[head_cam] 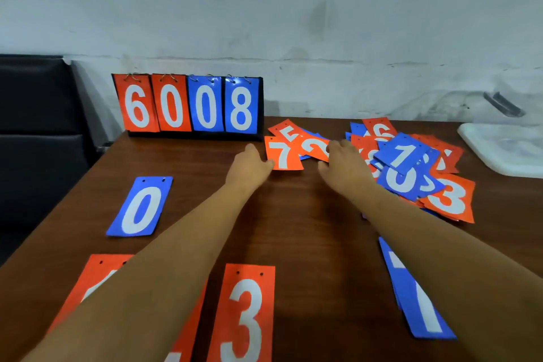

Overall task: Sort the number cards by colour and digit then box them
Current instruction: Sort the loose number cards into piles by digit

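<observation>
Both arms reach across the brown table (308, 229). My left hand (251, 163) touches the left edge of an orange 7 card (283, 154). My right hand (342, 161) rests its fingers on an orange 2 card (314, 148); an orange 5 card (286, 132) lies just behind. A loose heap of orange and blue cards (411, 164) spreads to the right, topped by a blue 1 card (402, 154). Laid out singly near me are a blue 0 card (141, 206), an orange 3 card (244, 314), a blue 7 card (417, 294) and an orange card (94, 276) mostly hidden under my left arm.
A flip scoreboard (188, 106) reading 6 0 0 8 stands at the table's far left against the wall. A white lidded box (505, 147) sits at the far right. A black chair (38, 132) stands left of the table.
</observation>
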{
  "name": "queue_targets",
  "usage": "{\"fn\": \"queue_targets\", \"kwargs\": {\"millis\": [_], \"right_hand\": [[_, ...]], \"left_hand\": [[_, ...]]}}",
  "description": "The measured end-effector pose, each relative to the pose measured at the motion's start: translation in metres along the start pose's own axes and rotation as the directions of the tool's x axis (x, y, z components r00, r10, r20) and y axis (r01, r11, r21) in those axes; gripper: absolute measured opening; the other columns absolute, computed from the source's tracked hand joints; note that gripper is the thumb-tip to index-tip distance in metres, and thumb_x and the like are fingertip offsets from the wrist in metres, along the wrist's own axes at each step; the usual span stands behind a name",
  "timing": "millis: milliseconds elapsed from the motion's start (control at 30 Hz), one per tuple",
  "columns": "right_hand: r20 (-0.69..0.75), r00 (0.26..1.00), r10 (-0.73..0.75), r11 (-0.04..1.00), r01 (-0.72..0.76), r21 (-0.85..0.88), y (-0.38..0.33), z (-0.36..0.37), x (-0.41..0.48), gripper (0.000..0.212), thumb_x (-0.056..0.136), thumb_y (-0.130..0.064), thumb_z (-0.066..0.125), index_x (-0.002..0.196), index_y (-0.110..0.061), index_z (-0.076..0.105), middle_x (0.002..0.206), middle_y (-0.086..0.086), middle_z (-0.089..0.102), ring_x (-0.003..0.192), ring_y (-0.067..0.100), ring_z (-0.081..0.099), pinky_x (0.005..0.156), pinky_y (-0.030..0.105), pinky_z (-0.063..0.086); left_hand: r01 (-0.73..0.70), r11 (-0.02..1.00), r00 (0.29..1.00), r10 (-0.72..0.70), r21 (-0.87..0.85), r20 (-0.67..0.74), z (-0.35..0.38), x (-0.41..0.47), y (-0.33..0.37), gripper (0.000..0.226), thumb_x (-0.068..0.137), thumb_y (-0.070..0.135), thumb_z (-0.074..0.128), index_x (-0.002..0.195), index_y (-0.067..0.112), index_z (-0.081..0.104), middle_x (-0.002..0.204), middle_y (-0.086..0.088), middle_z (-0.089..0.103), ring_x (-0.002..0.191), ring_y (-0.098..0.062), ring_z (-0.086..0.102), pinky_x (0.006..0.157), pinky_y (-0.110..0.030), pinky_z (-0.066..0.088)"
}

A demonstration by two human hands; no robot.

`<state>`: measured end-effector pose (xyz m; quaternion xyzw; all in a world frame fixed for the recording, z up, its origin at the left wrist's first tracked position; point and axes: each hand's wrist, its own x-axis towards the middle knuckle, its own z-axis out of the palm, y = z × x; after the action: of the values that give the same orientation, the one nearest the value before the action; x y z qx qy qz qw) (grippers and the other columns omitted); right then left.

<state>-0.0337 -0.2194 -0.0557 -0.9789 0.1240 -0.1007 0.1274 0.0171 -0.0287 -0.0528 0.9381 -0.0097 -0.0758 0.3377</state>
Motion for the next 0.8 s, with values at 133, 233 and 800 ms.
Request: {"fn": "queue_targets", "kwargs": {"millis": [133, 233, 800], "right_hand": [[-0.012, 1.0, 0.004, 0.998, -0.004, -0.057, 0.017, 0.013, 0.048, 0.046, 0.094, -0.031, 0.052, 0.134, -0.008, 0.046, 0.133, 0.016, 0.05, 0.12, 0.032, 0.049, 0.097, 0.041, 0.042], [0.065, 0.997, 0.042, 0.996, -0.036, -0.084, 0.03, 0.024, 0.074, 0.053, 0.095, -0.034, 0.049, 0.141, -0.01, 0.04, 0.137, 0.017, 0.049, 0.125, 0.034, 0.046, 0.105, 0.044, 0.037], [0.021, 0.962, 0.271, 0.944, -0.27, 0.191, 0.021, 0.017, 0.065, 0.027, 0.092, -0.02, 0.06, 0.116, -0.009, 0.062, 0.119, 0.012, 0.064, 0.111, 0.03, 0.058, 0.095, 0.042, 0.047]], "left_hand": [[0.028, 0.999, 0.999, -0.029, -0.023, -0.032, 0.023, 0.037, 0.012, 0.069, 0.086, 0.046, 0.07, 0.136, 0.009, 0.041, 0.133, -0.013, 0.056, 0.118, -0.028, 0.058, 0.085, -0.036, 0.05], [0.008, 0.999, 0.999, -0.006, 0.041, -0.042, 0.036, 0.051, 0.013, 0.06, 0.083, 0.037, 0.076, 0.129, 0.01, 0.049, 0.13, -0.012, 0.059, 0.117, -0.028, 0.059, 0.09, -0.039, 0.052], [0.034, 0.849, 0.999, -0.016, -0.528, 0.039, -0.027, -0.031, -0.008, 0.047, 0.096, 0.022, 0.061, 0.141, 0.022, 0.047, 0.138, 0.001, 0.056, 0.097, -0.009, 0.052, 0.064, -0.021, 0.043]]}}
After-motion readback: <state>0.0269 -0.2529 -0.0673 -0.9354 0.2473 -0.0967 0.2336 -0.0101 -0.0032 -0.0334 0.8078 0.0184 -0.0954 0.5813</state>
